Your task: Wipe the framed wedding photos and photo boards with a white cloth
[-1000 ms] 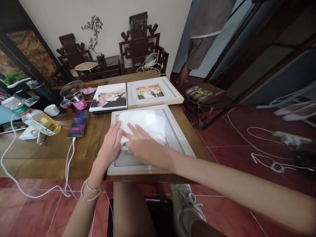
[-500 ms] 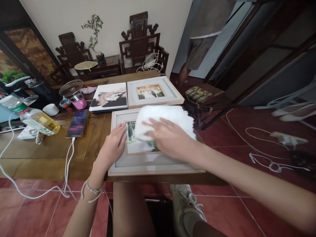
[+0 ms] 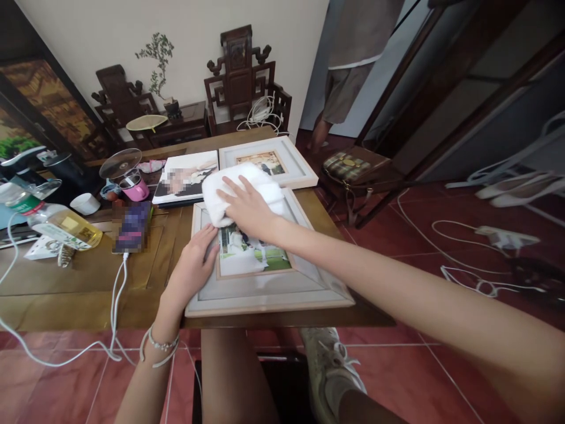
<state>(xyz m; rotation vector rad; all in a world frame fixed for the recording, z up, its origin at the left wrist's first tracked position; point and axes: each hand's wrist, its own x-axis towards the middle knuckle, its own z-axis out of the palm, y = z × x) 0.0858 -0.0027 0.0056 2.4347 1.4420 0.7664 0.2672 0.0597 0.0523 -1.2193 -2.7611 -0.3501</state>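
Observation:
A light wood picture frame (image 3: 269, 299) with a wide pale mat lies on the table near its front edge, with a photo (image 3: 247, 253) of people on green grass in it. My left hand (image 3: 192, 259) rests flat on the left side of this frame, fingers stretched out and the fingertips near the cloth. A white cloth (image 3: 214, 197) is held under my right hand (image 3: 247, 203), which presses it down with its fingers spread on top. It covers the top left of the frame and reaches to the second frame behind. What the cloth covers is hidden.
Behind lie a second framed photo (image 3: 300, 171) and a photo panel (image 3: 176, 191). To the left are a phone (image 3: 132, 227) on a white cable, a bottle (image 3: 70, 227), a pink mug (image 3: 136, 188) and a white cup (image 3: 85, 204). A person (image 3: 348, 88) stands beyond the table.
My right hand has moved the cloth left and away from me, from the frame's right half to its top left corner. More of the photo shows. My left hand stays on the frame.

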